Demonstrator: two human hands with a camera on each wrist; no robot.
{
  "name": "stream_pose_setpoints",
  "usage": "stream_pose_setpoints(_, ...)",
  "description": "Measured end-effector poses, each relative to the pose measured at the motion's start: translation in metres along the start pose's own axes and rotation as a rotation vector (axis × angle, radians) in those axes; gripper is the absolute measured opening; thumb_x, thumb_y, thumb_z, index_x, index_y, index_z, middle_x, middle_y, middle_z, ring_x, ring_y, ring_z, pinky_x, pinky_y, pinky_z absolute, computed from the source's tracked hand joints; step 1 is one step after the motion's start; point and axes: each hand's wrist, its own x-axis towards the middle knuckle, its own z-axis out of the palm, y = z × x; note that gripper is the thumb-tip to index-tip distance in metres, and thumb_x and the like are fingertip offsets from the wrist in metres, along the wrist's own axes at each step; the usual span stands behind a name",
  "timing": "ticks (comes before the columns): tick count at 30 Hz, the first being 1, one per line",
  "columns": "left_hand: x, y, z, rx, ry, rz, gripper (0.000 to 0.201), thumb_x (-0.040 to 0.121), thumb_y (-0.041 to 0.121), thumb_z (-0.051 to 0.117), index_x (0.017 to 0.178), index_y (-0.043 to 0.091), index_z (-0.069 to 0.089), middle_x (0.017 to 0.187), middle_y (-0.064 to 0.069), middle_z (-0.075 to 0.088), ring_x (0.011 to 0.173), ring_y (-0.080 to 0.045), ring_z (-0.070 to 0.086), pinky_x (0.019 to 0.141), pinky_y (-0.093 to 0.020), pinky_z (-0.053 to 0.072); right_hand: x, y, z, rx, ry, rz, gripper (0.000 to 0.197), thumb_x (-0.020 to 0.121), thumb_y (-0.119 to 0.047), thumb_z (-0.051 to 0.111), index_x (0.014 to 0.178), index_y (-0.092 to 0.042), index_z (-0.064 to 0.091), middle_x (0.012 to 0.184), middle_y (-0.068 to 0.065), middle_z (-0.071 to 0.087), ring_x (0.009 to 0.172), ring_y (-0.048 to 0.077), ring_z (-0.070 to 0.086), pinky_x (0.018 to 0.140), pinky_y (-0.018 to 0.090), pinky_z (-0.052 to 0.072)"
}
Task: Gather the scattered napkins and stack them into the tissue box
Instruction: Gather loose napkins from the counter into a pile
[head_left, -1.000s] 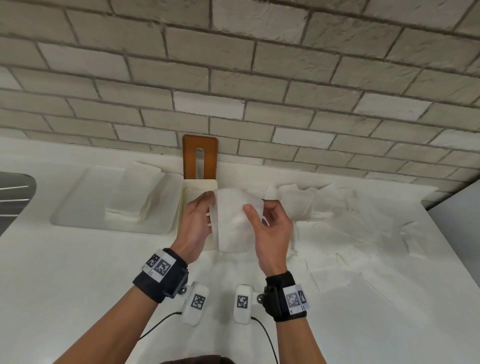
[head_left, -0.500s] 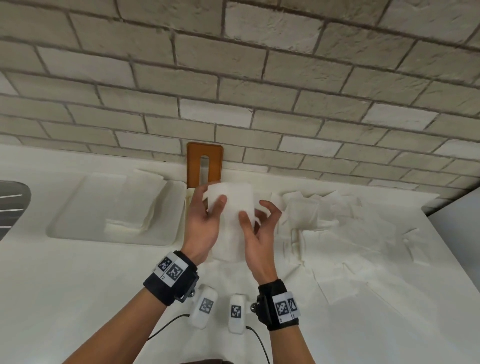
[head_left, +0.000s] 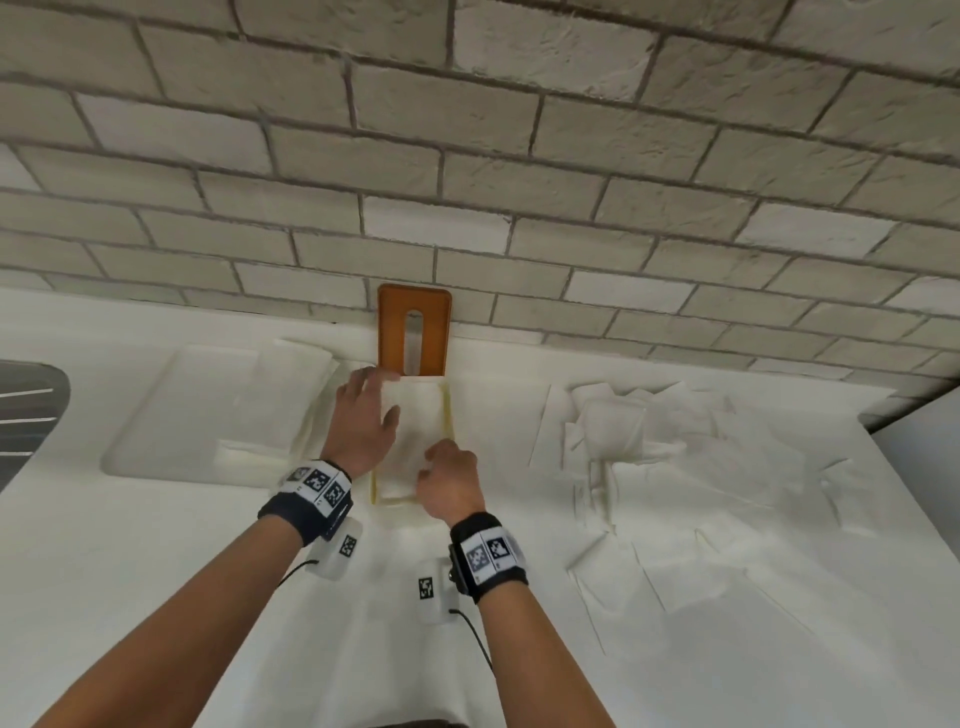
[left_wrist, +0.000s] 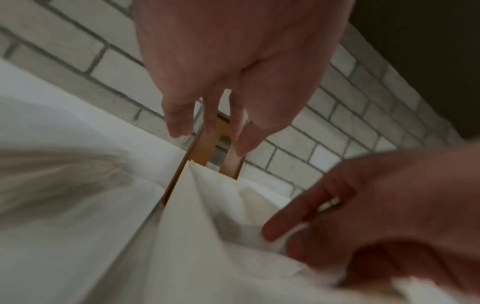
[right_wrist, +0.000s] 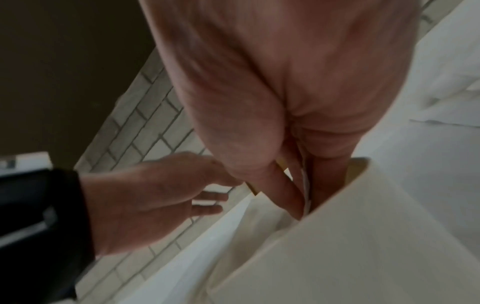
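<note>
A cream tissue box (head_left: 448, 422) lies open on the counter, its orange lid (head_left: 414, 330) propped against the brick wall behind it. A white napkin (head_left: 418, 431) lies inside the box. My left hand (head_left: 371, 405) hovers over the box's left rim, fingers straight, thumb touching the napkin. The left wrist view shows those fingers (left_wrist: 207, 127) spread and holding nothing. At the box's near end my right hand (head_left: 441, 470) pinches the napkin's near edge, seen up close in the right wrist view (right_wrist: 303, 201) between thumb and fingers. Loose napkins (head_left: 675, 457) are scattered to the right.
A shallow white tray (head_left: 197, 415) sits left of the box with a folded napkin stack (head_left: 296, 395) on its right side. A dark sink (head_left: 26, 410) shows at the far left. The counter's right edge (head_left: 883, 431) lies beyond the scattered napkins.
Both hands carried the napkin forward and lowered it from mid-air into the box. The left hand let go and straightened its fingers; the right hand still pinches it.
</note>
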Motion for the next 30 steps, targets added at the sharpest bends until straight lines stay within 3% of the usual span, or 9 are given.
stream_pose_setpoints(4,-0.014,0.01,0.01,0.331,-0.401,0.084,0.043,0.1,0.028,0.06,0.142,0.028,0.051,0.147,0.0,0.051,0.138,-0.029,0.048,0.118,-0.053,0.034,-0.004,-0.014,-0.006,-0.214,-0.118,-0.018,0.036,0.109,-0.012,0.048,0.142,0.004,0.048,0.143,0.024,0.055,0.13,0.038,0.057,0.103,0.036,0.049)
stream_pose_setpoints(8,-0.018,0.022,0.019,0.62,-0.723,0.048,0.074,0.091,0.053,0.065,0.156,0.033,0.036,0.158,-0.003,0.036,0.148,-0.036,0.036,0.121,-0.073,0.018,-0.032,-0.005,-0.024,-0.157,0.024,-0.129,0.039,0.104,-0.011,0.052,0.142,-0.002,0.046,0.125,0.024,0.062,0.109,0.044,0.066,0.09,0.044,0.055)
stream_pose_setpoints(11,-0.018,0.029,0.019,0.618,-0.683,0.041,0.068,0.092,0.049,0.065,0.154,0.035,0.039,0.156,-0.003,0.039,0.148,-0.037,0.036,0.123,-0.073,0.016,-0.053,0.028,-0.049,-0.038,0.194,-0.21,0.03,0.1,-0.008,0.05,0.129,-0.014,0.057,0.106,0.012,0.072,0.095,0.031,0.07,0.08,0.04,0.059)
stream_pose_setpoints(14,-0.026,0.037,0.019,0.473,-0.434,0.103,0.054,0.102,0.036,0.061,0.153,0.03,0.044,0.158,0.0,0.043,0.151,-0.03,0.035,0.129,-0.06,0.014,-0.074,0.085,-0.077,-0.135,0.183,-0.204,0.032,0.096,-0.004,0.055,0.122,-0.022,0.059,0.114,0.004,0.069,0.104,0.025,0.068,0.087,0.043,0.06)
stream_pose_setpoints(16,-0.045,0.05,0.025,0.276,-0.167,0.252,0.04,0.1,0.025,0.065,0.139,0.022,0.059,0.145,-0.003,0.057,0.14,-0.029,0.048,0.122,-0.05,0.035,-0.089,0.132,-0.092,-0.251,0.085,-0.169,0.043,0.09,0.001,0.06,0.123,-0.027,0.057,0.124,-0.001,0.061,0.113,0.023,0.063,0.091,0.042,0.058)
stream_pose_setpoints(18,-0.07,0.069,0.035,0.107,-0.016,0.401,0.025,0.096,0.019,0.071,0.121,0.017,0.068,0.124,-0.003,0.068,0.121,-0.025,0.06,0.1,-0.04,0.053,-0.105,0.175,-0.101,-0.363,-0.028,-0.142,0.061,0.083,0.008,0.057,0.13,-0.03,0.053,0.133,-0.003,0.051,0.117,0.023,0.057,0.092,0.037,0.054)
stream_pose_setpoints(23,-0.123,0.107,0.097,-0.017,-0.253,0.561,0.023,0.099,0.036,0.069,0.117,0.022,0.067,0.116,0.008,0.067,0.109,-0.014,0.059,0.089,-0.036,0.056,-0.131,0.253,-0.114,-0.33,0.05,-0.017,0.069,0.082,0.01,0.053,0.138,-0.031,0.052,0.14,-0.003,0.047,0.123,0.023,0.056,0.096,0.031,0.052)
stream_pose_setpoints(26,-0.142,0.127,0.148,0.051,-0.465,0.538,0.038,0.098,0.046,0.063,0.13,0.026,0.059,0.13,0.01,0.06,0.122,-0.012,0.052,0.098,-0.037,0.053,-0.141,0.281,-0.12,-0.213,0.155,0.012,0.057,0.088,0.003,0.057,0.135,-0.03,0.056,0.139,-0.005,0.05,0.124,0.022,0.056,0.092,0.032,0.052)
stream_pose_setpoints(30,-0.151,0.139,0.206,0.07,-0.65,0.543,0.06,0.09,0.037,0.068,0.146,0.025,0.049,0.153,0.009,0.046,0.141,-0.014,0.041,0.113,-0.034,0.045,-0.149,0.307,-0.122,-0.206,0.267,0.063,0.059,0.085,-0.002,0.061,0.137,-0.03,0.054,0.146,-0.003,0.047,0.123,0.025,0.055,0.093,0.039,0.054)
